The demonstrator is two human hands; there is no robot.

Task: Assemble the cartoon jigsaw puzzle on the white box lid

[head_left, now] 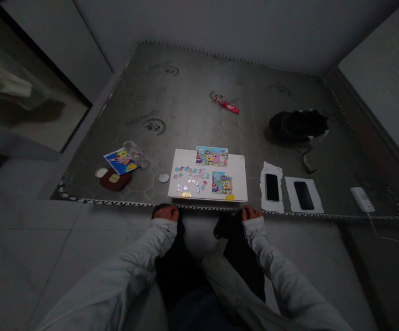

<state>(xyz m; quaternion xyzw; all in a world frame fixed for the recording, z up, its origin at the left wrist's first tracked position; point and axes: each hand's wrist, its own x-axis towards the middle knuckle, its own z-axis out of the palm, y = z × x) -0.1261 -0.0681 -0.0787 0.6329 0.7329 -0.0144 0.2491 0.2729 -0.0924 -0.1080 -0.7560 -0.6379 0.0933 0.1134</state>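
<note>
My left hand (166, 212) is closed in a loose fist by the front edge of the mat, over my dark-clad left knee. On the other side, my right hand (252, 213) is also curled shut at the edge. Nothing shows in either hand. Between and beyond them lies a flat white box (205, 196). Loose puzzle pieces (194, 181) are scattered over its left half. A partly assembled cartoon puzzle (221, 183) sits at its right, and a cartoon picture card (212, 156) lies along the back edge.
Left on the grey mat (185, 101) are a cartoon card (119, 160), a clear plastic pouch (135, 154), a brown case (115, 180) and a round lid (164, 177). Right are two phones (272, 187) on white sheets, a black bag (299, 125) and a white charger (362, 199). A red packet (227, 105) lies behind.
</note>
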